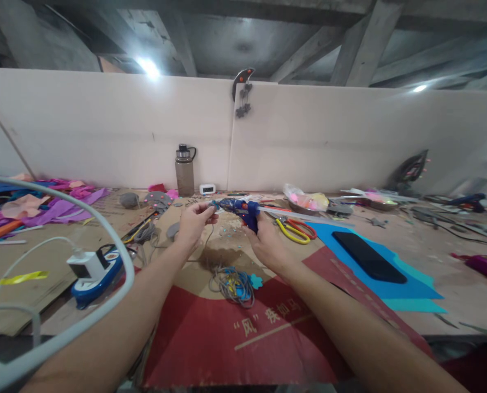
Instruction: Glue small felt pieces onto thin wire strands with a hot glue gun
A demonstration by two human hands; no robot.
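My right hand [268,240] grips the handle of a blue hot glue gun [249,215], and a long clear glue stick [304,215] runs out of its back. The nozzle points left, towards the fingertips of my left hand [192,222]. Those fingers pinch a small teal piece [215,204], close to the nozzle; whether the two touch I cannot tell. A thin grey cord [207,240] hangs beneath this hand. Below, on the cardboard [194,338], lies a tangle of grey cord [232,286] with blue and yellow bits and a light-blue flower shape [256,281].
Scissors with red and yellow handles [295,232] lie right of the glue gun. Beyond them a black phone [366,256] rests on blue sheets [415,286]. A power strip [98,278] and white cable [123,256] are at left. A bottle [185,172] stands behind.
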